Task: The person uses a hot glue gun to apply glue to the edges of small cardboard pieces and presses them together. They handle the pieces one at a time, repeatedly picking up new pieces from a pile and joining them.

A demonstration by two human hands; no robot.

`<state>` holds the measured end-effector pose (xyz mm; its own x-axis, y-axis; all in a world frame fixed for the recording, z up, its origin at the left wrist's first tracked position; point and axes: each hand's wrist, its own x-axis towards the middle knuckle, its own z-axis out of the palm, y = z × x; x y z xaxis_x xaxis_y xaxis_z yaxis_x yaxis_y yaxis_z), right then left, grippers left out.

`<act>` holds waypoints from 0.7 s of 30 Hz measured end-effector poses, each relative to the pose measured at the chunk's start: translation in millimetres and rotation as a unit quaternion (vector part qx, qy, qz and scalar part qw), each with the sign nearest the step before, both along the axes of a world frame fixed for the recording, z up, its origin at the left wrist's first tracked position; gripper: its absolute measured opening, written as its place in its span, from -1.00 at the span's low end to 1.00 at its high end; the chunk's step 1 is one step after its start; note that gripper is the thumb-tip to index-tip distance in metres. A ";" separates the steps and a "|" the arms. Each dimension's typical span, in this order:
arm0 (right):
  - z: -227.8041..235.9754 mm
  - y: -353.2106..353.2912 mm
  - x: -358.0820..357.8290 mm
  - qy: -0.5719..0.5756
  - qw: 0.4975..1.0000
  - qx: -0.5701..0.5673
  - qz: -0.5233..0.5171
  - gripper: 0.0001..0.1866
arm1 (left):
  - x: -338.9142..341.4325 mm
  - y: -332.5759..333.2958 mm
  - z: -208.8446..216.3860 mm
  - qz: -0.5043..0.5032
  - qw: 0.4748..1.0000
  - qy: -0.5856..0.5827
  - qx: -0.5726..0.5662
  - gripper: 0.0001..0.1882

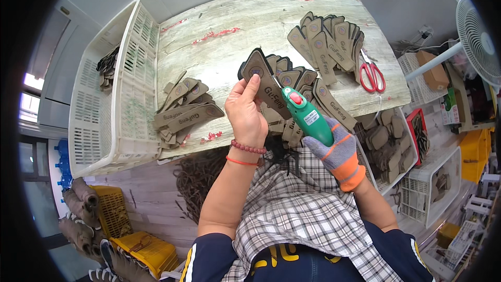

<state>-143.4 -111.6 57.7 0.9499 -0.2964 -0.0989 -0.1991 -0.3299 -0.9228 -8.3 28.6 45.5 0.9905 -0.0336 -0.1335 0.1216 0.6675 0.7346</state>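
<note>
My bare left hand (246,103) pinches a brown, dark-edged fabric strap piece (270,92) with a printed emblem and lettering, held over the table's near side. In a grey-and-orange glove, my right hand (335,150) grips a green handheld power trimmer (308,114) with a red button. The trimmer's narrow metal tip meets the right edge of the strap piece; the exact contact is too small to make out. Similar pieces lie in a pile (326,96) behind the trimmer, a fanned pile (329,44) farther right, and another pile (189,105) on the left.
Red-handled scissors (372,77) lie at the right of the worn wooden table (219,13). A tall white crate (96,120) stands left. Crates of brown pieces (389,149) sit right, below a fan (477,36). Dark trimmings (195,183) heap below the table; yellow crates (148,250) stand lower left.
</note>
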 end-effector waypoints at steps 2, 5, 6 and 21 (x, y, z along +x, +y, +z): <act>-0.8 -0.3 0.4 -0.006 1.000 0.007 -0.004 -0.39 | 0.3 -3.7 -1.9 -0.026 0.999 0.032 -0.011 -0.94; -5.4 -4.2 1.1 -0.032 0.999 -0.005 -0.004 -0.41 | -3.4 -9.8 -4.6 -0.055 0.996 0.065 -0.020 -0.92; -6.7 -5.7 1.4 -0.044 0.999 -0.011 -0.002 -0.41 | -4.9 -11.9 -5.4 -0.062 0.995 0.072 -0.021 -0.92; 2.1 -5.4 3.7 -0.089 0.992 -0.086 -0.027 -0.45 | -36.5 -11.6 -10.8 -0.127 0.990 0.054 -0.012 -0.95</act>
<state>-139.8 -116.9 59.8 0.9300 -0.3455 0.1254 -0.0601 -0.4795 -0.8755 -44.8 16.9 34.7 0.9299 -0.2834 -0.2344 0.3643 0.6231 0.6921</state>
